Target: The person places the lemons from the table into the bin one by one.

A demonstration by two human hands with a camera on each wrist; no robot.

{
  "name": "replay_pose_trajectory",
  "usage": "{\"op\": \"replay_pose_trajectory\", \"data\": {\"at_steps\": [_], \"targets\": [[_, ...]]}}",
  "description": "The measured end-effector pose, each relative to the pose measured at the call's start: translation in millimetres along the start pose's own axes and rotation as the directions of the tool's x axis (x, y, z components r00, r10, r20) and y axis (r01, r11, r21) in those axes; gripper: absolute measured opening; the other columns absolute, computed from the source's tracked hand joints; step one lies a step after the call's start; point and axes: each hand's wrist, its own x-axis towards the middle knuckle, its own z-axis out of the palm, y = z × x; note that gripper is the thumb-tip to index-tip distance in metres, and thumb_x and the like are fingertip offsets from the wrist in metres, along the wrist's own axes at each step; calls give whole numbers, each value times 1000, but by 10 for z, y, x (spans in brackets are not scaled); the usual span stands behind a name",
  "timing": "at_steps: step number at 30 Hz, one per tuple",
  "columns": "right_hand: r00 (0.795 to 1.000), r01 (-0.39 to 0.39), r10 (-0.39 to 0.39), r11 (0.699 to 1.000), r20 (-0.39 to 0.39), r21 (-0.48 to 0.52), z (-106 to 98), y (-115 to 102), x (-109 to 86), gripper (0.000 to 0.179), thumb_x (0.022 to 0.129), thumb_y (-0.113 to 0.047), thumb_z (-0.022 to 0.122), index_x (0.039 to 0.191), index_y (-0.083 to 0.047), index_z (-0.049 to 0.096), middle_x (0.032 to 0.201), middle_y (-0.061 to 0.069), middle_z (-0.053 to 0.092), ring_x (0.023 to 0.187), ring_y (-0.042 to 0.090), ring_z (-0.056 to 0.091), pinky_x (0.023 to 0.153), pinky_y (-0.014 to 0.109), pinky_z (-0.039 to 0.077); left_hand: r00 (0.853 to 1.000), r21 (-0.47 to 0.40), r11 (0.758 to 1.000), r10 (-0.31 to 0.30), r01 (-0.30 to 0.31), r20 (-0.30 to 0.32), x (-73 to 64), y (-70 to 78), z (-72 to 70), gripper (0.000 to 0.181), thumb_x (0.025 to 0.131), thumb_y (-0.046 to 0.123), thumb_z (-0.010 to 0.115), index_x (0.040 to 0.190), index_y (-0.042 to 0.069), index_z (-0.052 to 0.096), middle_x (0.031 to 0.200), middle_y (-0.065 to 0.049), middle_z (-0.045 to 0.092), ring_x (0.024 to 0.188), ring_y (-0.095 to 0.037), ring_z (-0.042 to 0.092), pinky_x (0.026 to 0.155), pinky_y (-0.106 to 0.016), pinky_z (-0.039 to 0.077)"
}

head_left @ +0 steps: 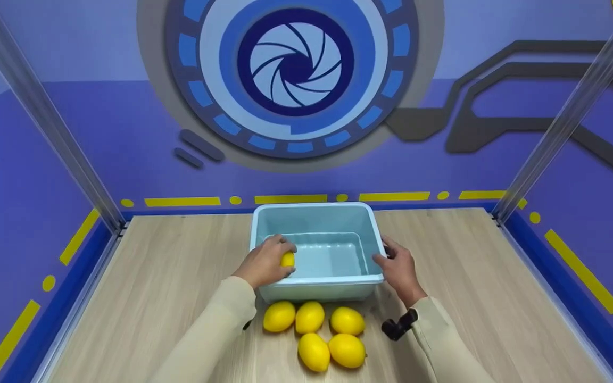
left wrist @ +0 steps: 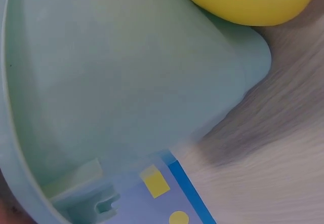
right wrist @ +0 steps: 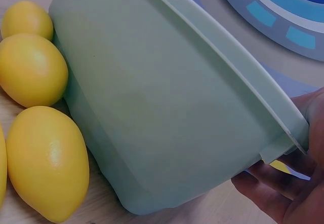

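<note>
In the head view a pale blue-green plastic bin (head_left: 317, 291) stands in the middle of the table, its inside floor showing. My left hand (head_left: 266, 261) reaches over the bin's front left corner and grips a lemon (head_left: 287, 259), mostly covered by the fingers. On the other side, my right hand (head_left: 399, 270) holds the bin's right rim, thumb over the edge. The right wrist view shows those fingers (right wrist: 268, 183) curled under the rim. Several lemons (head_left: 347, 351) lie in front of the bin; one lemon (left wrist: 248, 1) appears beside the bin wall in the left wrist view.
The wooden table (head_left: 179, 250) ends at a blue and purple back wall (head_left: 99, 149). Metal posts (head_left: 51, 117) rise at both back corners. A black wrist device (head_left: 399, 324) sits at the right sleeve.
</note>
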Motion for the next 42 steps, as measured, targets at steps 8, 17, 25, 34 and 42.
{"op": "replay_pose_trajectory", "data": {"at_steps": [8,17,25,34,42], "targets": [[1000,-16,16,1000,11,-23,-8,2,19,58,94,-7,55,149,-10,37,149,19,43,136,34,44,111,48,38,999,-10,1000,-5,6,35,-1,24,-13,26,87,24,71,112,16,70,116,-2,61,108,-21,58,96,-38,52],[1000,-12,12,1000,2,-11,-3,1,5,57,93,-6,56,147,-8,39,145,21,46,131,35,48,109,48,41,998,6,999,36,-36,45,8,-1,7,23,89,22,69,110,15,72,113,-1,62,106,-19,59,93,-36,53],[999,-30,31,999,19,-30,-14,-2,6,58,95,-9,54,150,-10,35,150,18,41,137,35,42,112,49,36,997,14,998,66,-66,49,18,1,13,17,90,21,67,104,14,75,109,-1,64,102,-18,60,90,-35,54],[999,-35,36,999,20,-32,-11,5,8,58,95,-10,55,149,-12,36,150,17,42,136,34,43,112,48,36,997,-30,998,50,-49,51,21,-16,14,14,90,19,68,95,11,77,114,-5,66,109,-22,60,94,-38,53],[999,-26,27,999,21,-18,-10,3,1,58,95,-8,55,150,-12,36,150,17,42,136,34,43,112,48,37,999,-46,999,23,-20,50,19,-4,20,15,90,21,68,91,10,77,110,-4,67,106,-23,62,94,-39,53]]}}
